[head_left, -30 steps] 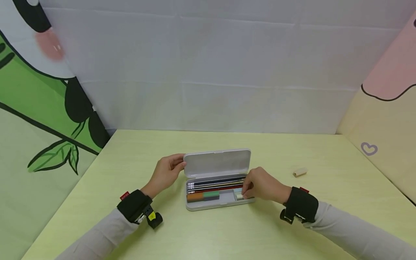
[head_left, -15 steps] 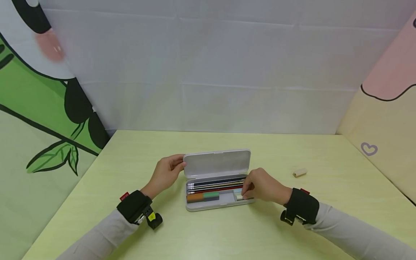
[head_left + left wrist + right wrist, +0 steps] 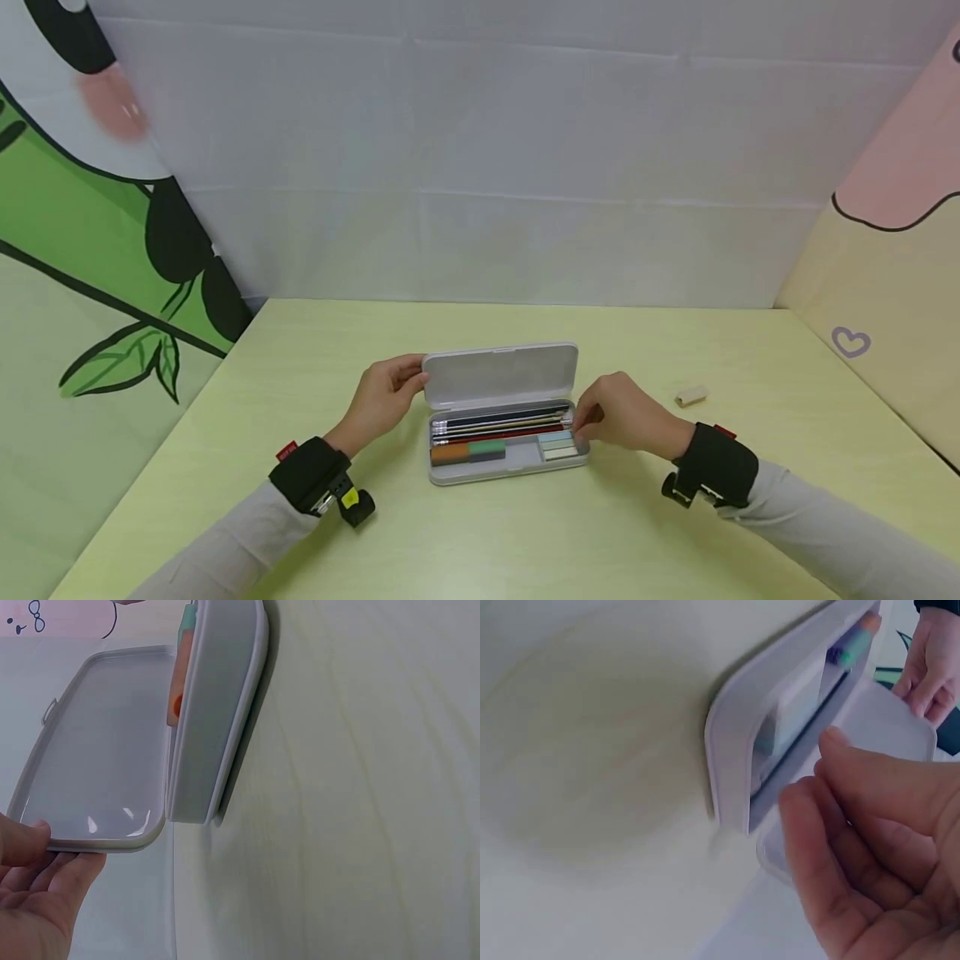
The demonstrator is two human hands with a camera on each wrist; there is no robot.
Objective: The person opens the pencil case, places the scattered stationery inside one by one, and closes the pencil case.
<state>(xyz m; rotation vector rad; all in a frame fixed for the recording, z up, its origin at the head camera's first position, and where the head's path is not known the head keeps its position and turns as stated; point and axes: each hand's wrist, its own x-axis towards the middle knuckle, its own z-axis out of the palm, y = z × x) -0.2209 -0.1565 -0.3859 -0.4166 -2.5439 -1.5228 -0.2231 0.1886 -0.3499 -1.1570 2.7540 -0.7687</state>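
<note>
A pale grey pencil case (image 3: 510, 477) lies on the table with its lid (image 3: 501, 377) raised at the back. My left hand (image 3: 381, 402) pinches the lid's left corner between thumb and fingers, plain in the left wrist view. My right hand (image 3: 628, 417) is beside the case's right end, fingers loosely bent, with nothing seen between them in the right wrist view. Inside the case, several pencils (image 3: 495, 423) lie along the back. An orange-and-grey marker (image 3: 448, 454) and a green-and-grey one (image 3: 487, 450) lie front left; pale eraser-like blocks (image 3: 557, 445) fill the right compartment.
A small beige block (image 3: 691, 396), perhaps a sharpener or eraser, lies on the table (image 3: 480, 542) to the right of the case. Behind the table hangs a white cloth (image 3: 480, 167), and printed panels stand at both sides.
My right hand has drawn back from the right compartment and moved a little to the right and up, uncovering the pale blocks. My left hand keeps its hold on the lid.
</note>
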